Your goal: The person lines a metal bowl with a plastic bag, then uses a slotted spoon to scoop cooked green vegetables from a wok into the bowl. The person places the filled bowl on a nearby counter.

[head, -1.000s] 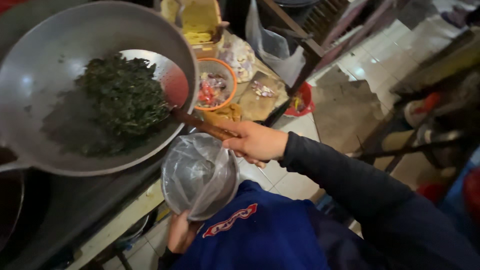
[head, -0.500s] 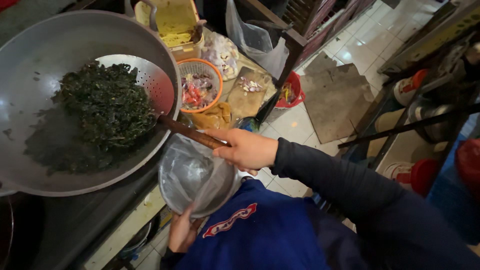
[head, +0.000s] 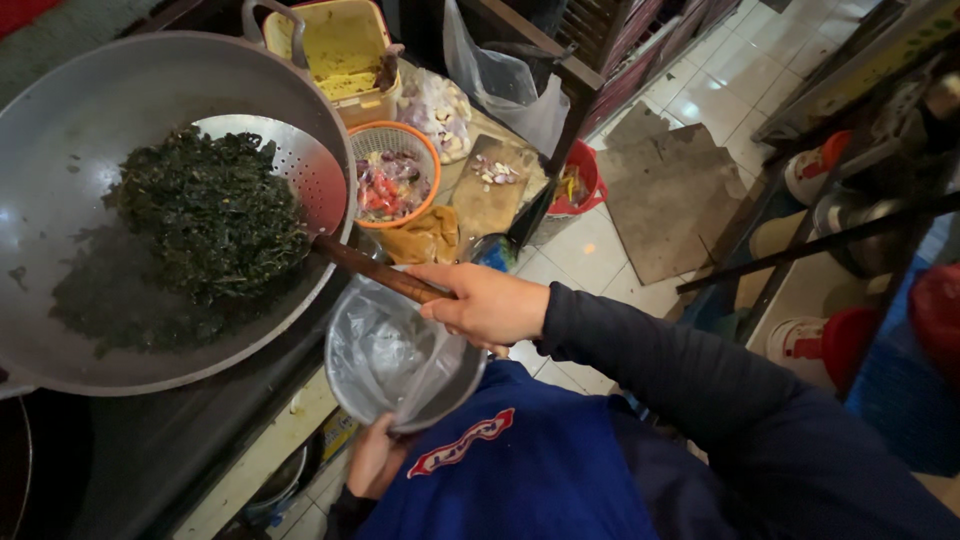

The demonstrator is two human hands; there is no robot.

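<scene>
My right hand (head: 487, 304) grips the brown wooden handle of a perforated metal skimmer (head: 290, 172) that rests in a large grey wok (head: 120, 90), under a heap of dark cooked greens (head: 205, 215). My left hand (head: 372, 455) holds a round metal bowl (head: 400, 365) lined with a thin plastic bag from below, close against my blue shirt and just under the skimmer handle. The bowl looks empty inside.
Behind the wok stand a yellow container (head: 340, 50), an orange basket (head: 395, 180) of chopped red and purple bits, a wooden board (head: 490, 190) and a plastic bag (head: 500, 85). A red bucket (head: 580, 180) sits on the tiled floor. Shelving and pots fill the right side.
The view has shifted so the wok sits further left. The skimmer stays under the greens and the bowl has come slightly nearer the handle.
</scene>
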